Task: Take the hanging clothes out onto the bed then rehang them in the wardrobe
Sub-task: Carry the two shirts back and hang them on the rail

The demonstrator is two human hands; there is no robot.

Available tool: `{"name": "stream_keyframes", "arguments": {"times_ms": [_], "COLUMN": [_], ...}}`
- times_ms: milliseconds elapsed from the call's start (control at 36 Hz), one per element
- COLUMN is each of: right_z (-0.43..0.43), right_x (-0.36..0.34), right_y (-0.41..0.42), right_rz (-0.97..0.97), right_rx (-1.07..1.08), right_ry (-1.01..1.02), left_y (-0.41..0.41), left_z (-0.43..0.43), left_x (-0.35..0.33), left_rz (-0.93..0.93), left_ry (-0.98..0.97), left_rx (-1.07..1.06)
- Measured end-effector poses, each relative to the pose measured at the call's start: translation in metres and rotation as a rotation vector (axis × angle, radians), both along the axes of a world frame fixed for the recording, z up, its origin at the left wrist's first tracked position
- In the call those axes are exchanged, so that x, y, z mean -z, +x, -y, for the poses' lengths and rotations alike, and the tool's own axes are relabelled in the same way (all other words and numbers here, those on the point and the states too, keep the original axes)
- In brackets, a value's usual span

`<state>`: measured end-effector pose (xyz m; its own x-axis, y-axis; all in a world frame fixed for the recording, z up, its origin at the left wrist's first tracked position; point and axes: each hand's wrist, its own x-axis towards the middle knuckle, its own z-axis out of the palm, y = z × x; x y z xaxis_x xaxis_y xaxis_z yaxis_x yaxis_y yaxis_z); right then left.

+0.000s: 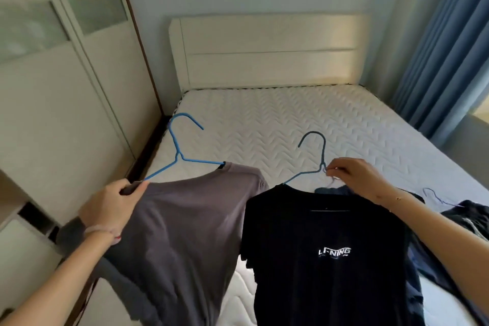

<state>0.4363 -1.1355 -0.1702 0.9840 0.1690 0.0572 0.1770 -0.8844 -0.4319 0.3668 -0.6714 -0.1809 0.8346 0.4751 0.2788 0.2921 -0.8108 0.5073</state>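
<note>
My left hand (113, 206) grips the shoulder of a grey T-shirt (185, 233) together with one arm of its light blue hanger (180, 151), whose hook points up. In my right hand (354, 180) is the neck of a darker blue hanger (315, 151) that carries a black T-shirt (325, 259) with white lettering. Both shirts hang in the air over the near end of the bed (277, 124). Behind the black shirt a dark blue garment (330, 190) shows at the collar.
The wardrobe (53, 100) with pale sliding doors stands along the left, close to the bed's edge. Dark clothes (471, 217) with a thin pale hanger (436, 197) lie on the mattress at right. A cream headboard (264, 50) stands at the far end, with blue curtains (444, 47) at right.
</note>
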Motion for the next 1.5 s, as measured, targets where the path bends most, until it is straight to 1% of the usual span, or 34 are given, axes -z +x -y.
{"name": "stream_keyframes", "arguments": {"times_ms": [139,250,333,444,500,556,639,722,806,1028,1083,1222,1389,1500], "right_z": [-0.005,-0.003,0.0,0.005,0.008,0.011,0.014,0.011,-0.005,-0.089,-0.116,-0.2,-0.314,-0.382], "right_x": [-0.054,-0.086,-0.1,-0.106,-0.102,-0.095,-0.084,-0.077,-0.078,-0.107,-0.116,-0.13,-0.134,-0.124], "right_y": [-0.022,-0.048,-0.072,-0.104,-0.122,-0.14,-0.166,-0.19,-0.21,-0.263,-0.277,-0.309,-0.364,-0.402], "right_rz": [0.06,0.103,0.147,0.227,0.258,0.278,0.289,0.261,0.238,0.269,0.258,0.258,0.188,0.144], "right_rx": [-0.095,-0.146,-0.182,-0.217,-0.239,-0.277,-0.308,-0.354,-0.42,-0.576,-0.622,-0.717,-0.847,-0.909], "right_ry": [-0.025,-0.015,0.001,0.05,0.097,0.127,0.058,0.041,0.058,0.169,0.215,0.376,0.447,0.506], "left_y": [-0.036,-0.074,-0.106,-0.152,-0.176,-0.203,-0.247,-0.292,-0.338,-0.462,-0.495,-0.581,-0.668,-0.717], "left_z": [-0.003,0.004,0.015,0.031,0.038,0.045,0.051,0.049,0.041,0.016,0.005,-0.038,-0.078,-0.105], "left_x": [-0.047,-0.08,-0.102,-0.115,-0.111,-0.101,-0.085,-0.076,-0.074,-0.106,-0.116,-0.135,-0.153,-0.153], "left_rz": [0.176,0.219,0.251,0.227,0.21,0.202,0.202,0.188,0.225,0.338,0.361,0.4,0.409,0.355], "left_ry": [0.195,0.361,0.385,0.406,0.352,0.216,-0.005,-0.098,-0.155,-0.084,-0.089,-0.007,0.174,0.252], "left_rx": [-0.041,-0.023,-0.063,-0.087,-0.116,-0.144,-0.209,-0.269,-0.331,-0.502,-0.56,-0.701,-0.814,-0.858]}}
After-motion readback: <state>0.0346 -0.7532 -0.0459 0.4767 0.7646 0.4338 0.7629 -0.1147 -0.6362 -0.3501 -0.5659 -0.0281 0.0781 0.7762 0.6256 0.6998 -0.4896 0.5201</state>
